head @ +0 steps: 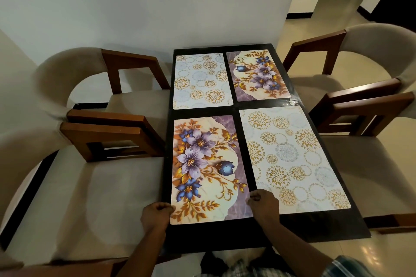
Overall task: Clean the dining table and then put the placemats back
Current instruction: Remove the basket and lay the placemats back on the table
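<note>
The near floral placemat is laid flat on the near left quarter of the dark worktop, its long sides running away from the person. It is held at both near corners. The near left corner is pinched by the left hand, whose fingers are curled at the mat's edge. The near right corner is pinched in the same way by the right hand, its fingers curled over the edge and its knuckles raised.

Just beside it on the right, across a narrow strip of bare worktop, the near circle-patterned placemat is spread flat, set at a slight angle. Beyond these two, at the far end, the far circle-patterned placemat is placed on the left and the far floral placemat on the right, side by side and close together.

Four chairs with wooden frames and pale cushions are drawn up to the worktop, two along each long side. The far end of the worktop is set near a plain white wall, and a glossy tiled floor is seen to the right.
</note>
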The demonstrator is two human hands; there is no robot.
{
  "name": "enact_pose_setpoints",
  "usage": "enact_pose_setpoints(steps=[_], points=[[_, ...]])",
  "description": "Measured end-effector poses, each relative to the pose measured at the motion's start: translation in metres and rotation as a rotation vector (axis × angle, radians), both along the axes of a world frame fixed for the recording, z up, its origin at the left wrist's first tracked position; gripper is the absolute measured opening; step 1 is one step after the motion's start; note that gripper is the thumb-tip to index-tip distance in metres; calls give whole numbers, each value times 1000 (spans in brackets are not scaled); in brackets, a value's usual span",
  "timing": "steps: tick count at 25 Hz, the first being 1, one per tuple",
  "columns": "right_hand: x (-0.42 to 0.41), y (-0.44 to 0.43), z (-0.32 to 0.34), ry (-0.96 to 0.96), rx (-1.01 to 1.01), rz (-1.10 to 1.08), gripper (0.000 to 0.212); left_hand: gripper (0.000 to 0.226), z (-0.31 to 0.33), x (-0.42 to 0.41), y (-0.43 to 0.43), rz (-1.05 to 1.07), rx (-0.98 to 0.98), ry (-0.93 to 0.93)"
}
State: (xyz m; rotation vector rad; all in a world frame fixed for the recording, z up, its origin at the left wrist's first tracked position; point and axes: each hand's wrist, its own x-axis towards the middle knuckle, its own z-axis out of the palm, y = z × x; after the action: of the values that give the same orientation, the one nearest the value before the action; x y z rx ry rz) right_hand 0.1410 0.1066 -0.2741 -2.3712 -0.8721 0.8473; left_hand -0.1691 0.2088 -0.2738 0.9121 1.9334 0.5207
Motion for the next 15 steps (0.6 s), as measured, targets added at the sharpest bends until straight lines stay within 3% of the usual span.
enact_pose_setpoints(steps=[15], points=[[-1,2,-7,-27,-10,27,8,8,1,2,-2,-124,55,132]])
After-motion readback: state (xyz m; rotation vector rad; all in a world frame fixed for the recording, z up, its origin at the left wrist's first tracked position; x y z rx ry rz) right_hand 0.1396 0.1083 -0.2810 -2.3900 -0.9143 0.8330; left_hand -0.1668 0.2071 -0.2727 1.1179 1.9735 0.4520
